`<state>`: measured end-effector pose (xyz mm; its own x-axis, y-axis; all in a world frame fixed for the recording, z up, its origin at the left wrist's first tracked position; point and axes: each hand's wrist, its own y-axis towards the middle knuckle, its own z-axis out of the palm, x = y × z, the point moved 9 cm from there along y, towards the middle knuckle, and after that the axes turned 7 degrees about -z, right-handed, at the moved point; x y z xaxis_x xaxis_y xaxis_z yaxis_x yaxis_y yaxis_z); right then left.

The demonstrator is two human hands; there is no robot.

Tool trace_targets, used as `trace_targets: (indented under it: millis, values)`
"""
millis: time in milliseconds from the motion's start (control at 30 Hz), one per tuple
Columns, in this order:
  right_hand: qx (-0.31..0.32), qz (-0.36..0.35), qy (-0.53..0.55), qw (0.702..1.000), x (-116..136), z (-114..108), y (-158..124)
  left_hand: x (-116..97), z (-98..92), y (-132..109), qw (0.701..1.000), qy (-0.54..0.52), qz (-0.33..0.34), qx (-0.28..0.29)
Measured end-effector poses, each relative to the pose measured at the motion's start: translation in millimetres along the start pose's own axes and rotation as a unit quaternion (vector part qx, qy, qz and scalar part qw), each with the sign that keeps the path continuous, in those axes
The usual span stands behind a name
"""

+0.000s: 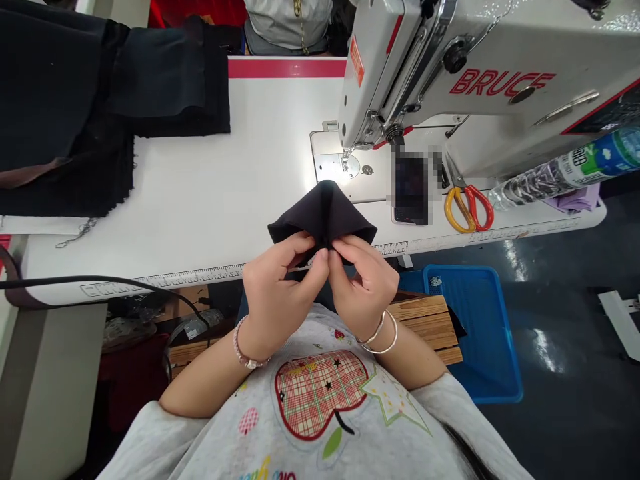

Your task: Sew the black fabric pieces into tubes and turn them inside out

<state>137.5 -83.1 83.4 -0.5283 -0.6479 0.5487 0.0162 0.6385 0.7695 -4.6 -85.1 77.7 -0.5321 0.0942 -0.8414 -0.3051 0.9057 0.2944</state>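
Black cloth (pixel 324 207): a folded piece is hanging in the person's hands at the front edge of a white sewing table (pixel 190 187), on the near side of a sewing machine (pixel 400 73).
Grip: left hand (pixel 283 283) and right hand (pixel 364 283) are pinching the cloth's near edge between thumbs and forefingers; the other fingers are curling partly out of sight.
Blue tub (pixel 505 333): it is sitting on the floor at right, partly disappearing behind a wooden seat (pixel 425 323); a small pale item (pixel 436 283) is showing inside, too small to identify.
Bottle (pixel 565 170): it is lying beside the machine, running out of frame; its contents are defying identification.
Phone (pixel 411 190): it is lying near the scissors (pixel 469 208), pixelation obscuring its edges.
Dark fabric (pixel 55 87): the pile is running off at left.
Lettering: red "BRUCE" is marking the machine; shirt (pixel 320 393) print is spilling off the bottom edge.
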Motion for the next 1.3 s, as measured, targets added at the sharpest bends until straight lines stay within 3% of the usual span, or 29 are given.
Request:
trace_targets:
  millis: [267, 567, 967, 1300]
  values:
    - [-0.002, -0.008, -0.002, 1.000, 4, 2, -2, 1, -4.9, 5, 0.998, -0.043, -0.040, -0.005]
    - [0.003, -0.012, -0.051, 0.999, 7, 3, 1, -5, -3.9, 1, 0.998, -0.054, 0.008, 0.034]
    - [-0.003, -0.049, -0.028, 0.998, 22, 6, 5, -9, -14.3, 4, 1.000, -0.003, 0.018, 0.000]
    - [0.018, -0.061, -0.052, 0.997, 21, 6, -3, -6, -11.9, 3, 0.999, -0.002, 0.037, -0.006]
